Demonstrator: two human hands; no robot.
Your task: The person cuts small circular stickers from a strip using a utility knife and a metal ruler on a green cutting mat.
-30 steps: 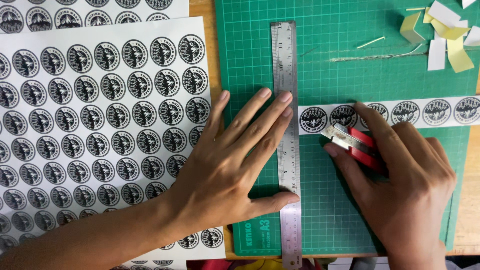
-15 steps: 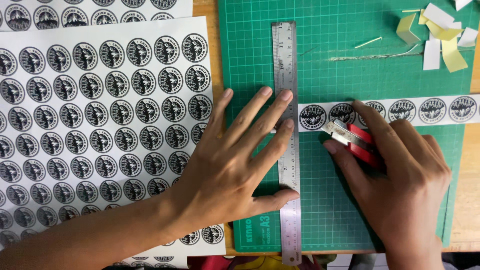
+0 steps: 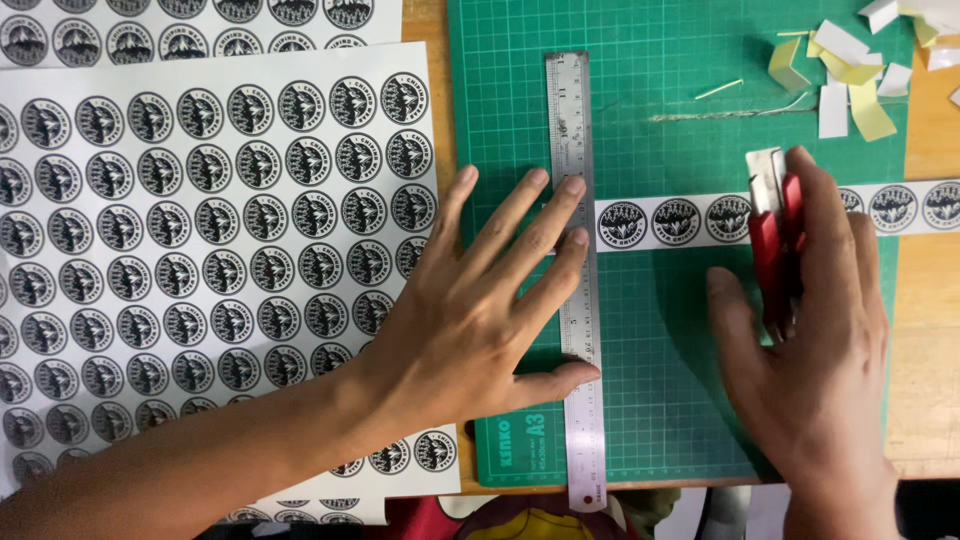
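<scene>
At the centre of the frame the left hand (image 3: 480,310) lies flat with fingers spread, its fingertips and thumb pressing on a steel ruler (image 3: 577,270) that runs upright down a green cutting mat (image 3: 680,120). At the right, the right hand (image 3: 815,340) is closed around a red knife (image 3: 773,230), the metal tip pointing to the top of the frame and lying across a white strip of round black stickers (image 3: 680,220). The strip runs from the ruler's right edge to the right border. Under the left wrist and filling the left half lies a sheet of the same stickers (image 3: 200,240). Paper scraps (image 3: 850,80) sit at the upper right, on the mat's corner.
</scene>
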